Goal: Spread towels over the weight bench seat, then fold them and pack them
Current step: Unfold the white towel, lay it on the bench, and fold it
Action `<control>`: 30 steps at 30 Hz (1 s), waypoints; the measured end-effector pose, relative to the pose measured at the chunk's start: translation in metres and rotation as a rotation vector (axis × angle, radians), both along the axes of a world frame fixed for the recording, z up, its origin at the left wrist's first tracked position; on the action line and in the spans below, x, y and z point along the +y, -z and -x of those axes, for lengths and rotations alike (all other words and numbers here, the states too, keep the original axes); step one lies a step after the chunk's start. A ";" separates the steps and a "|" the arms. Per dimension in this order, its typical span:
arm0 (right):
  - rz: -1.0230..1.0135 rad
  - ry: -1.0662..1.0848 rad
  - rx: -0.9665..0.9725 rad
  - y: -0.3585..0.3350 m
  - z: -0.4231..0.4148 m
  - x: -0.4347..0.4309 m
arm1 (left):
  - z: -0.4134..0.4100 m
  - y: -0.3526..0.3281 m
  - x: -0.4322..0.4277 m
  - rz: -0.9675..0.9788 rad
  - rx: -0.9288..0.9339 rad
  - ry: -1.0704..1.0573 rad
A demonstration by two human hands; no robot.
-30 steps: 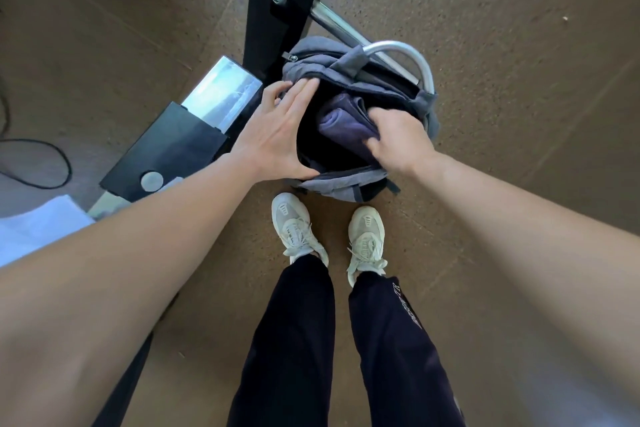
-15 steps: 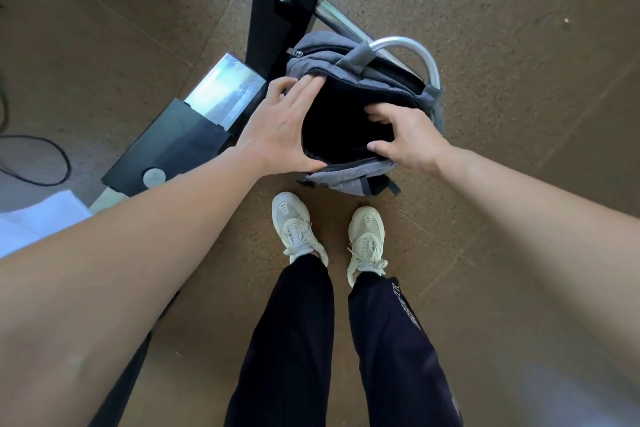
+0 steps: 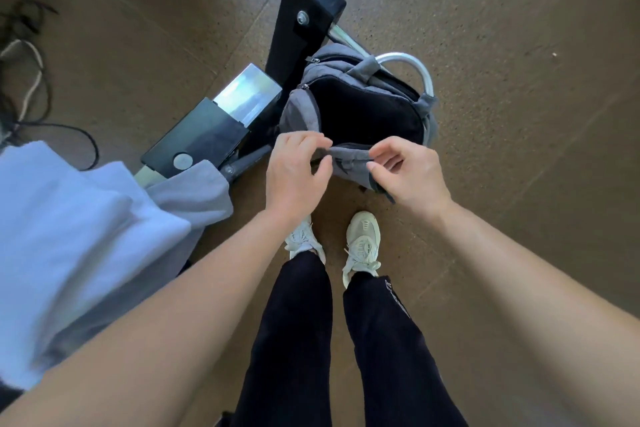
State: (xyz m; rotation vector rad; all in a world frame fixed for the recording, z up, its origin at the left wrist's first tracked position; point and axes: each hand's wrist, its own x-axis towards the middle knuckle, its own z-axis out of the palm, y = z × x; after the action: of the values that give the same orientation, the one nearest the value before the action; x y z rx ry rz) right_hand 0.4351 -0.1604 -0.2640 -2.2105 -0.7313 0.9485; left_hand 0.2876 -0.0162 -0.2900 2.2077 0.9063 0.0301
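A pale blue towel lies bunched at 9 o'clock, with a grey towel hanging at its 2 o'clock side. The open grey backpack stands at 12 o'clock against the black bench frame. The left hand and right hand each pinch its near rim, at 6 o'clock of the opening.

The backpack stands on the floor just beyond the shoes, the bench frame just beside it at left, towels further left, the left hand and right hand pinching its near rim.
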 end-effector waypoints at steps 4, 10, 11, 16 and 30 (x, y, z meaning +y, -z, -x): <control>-0.017 -0.007 0.063 -0.030 0.023 0.002 | 0.030 -0.045 -0.033 0.292 0.081 -0.154; -0.019 -0.169 0.162 -0.066 0.063 0.020 | 0.100 -0.111 -0.054 0.456 0.174 -0.364; -0.017 -0.203 0.172 -0.070 0.070 0.025 | 0.112 -0.121 -0.053 0.448 0.178 -0.406; -0.021 -0.372 0.207 -0.088 0.109 0.065 | 0.167 -0.160 -0.036 0.387 0.148 -0.597; -0.073 -0.405 0.268 -0.132 0.206 0.176 | 0.257 -0.196 0.053 -0.171 0.110 -0.653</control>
State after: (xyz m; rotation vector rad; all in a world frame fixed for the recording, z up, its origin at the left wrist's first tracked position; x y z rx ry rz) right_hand 0.2295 0.0152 -0.1319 -1.8556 -1.0864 1.3595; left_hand 0.0305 0.0367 -0.0942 1.9808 1.7046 0.3056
